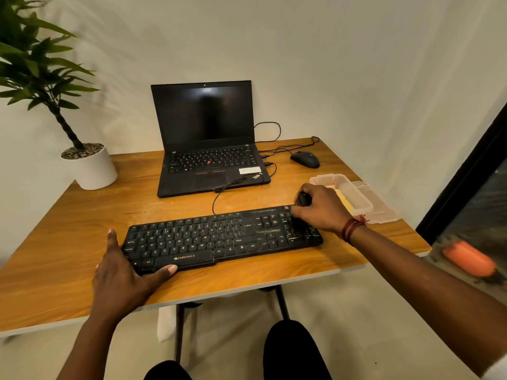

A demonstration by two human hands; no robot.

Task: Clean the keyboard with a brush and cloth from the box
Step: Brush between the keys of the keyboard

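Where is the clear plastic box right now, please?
In the head view, the clear plastic box sits on the right side of the wooden table, just behind the right hand and the black keyboard.

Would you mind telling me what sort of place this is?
Probably a small office or home workstation: an open laptop, a wired mouse and an external keyboard sit on a wooden table against a plain wall.

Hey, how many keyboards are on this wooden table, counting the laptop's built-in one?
2. The black corded Zebronics keyboard lies near the wooden table's front edge. The second is the built-in keyboard of the open black laptop behind it, by the wall. None appears hidden.
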